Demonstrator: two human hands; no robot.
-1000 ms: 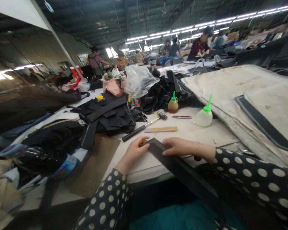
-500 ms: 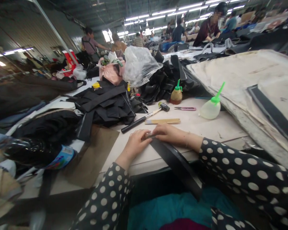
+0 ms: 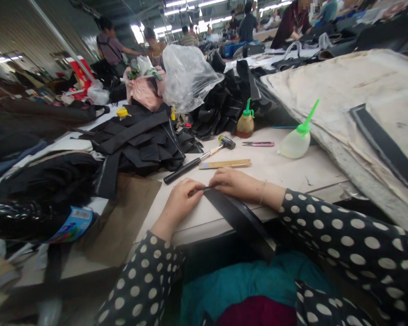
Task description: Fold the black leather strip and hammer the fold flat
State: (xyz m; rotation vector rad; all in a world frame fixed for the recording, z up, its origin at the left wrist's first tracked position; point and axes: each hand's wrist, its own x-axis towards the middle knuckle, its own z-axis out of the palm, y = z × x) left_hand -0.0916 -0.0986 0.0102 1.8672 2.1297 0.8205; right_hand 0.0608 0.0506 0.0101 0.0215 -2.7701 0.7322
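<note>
A long black strip of material [image 3: 240, 217] runs from the worktable down over its front edge toward my lap. At its far end, my left hand [image 3: 185, 199] pinches one corner between thumb and fingers. Close beside it, my right hand [image 3: 231, 183] has its fingers closed on the same end, which looks folded over. Just beyond my hands lie a flat yellowish wooden stick [image 3: 224, 164] and a hammer [image 3: 204, 157] with a black grip. Purple-handled thread snips [image 3: 258, 144] rest farther back.
Two squeeze bottles with green spouts, one amber [image 3: 245, 124] and one whitish [image 3: 295, 144], stand behind. A heap of black strips [image 3: 139, 140] lies left, near a dark bottle with a blue label [image 3: 71, 224]. A pale padded board [image 3: 326, 90] slopes at right. Several people work beyond.
The camera view has shifted, so the tabletop items appear slightly higher and farther left. Both hands keep hold of the strip's end, with little visible movement.
</note>
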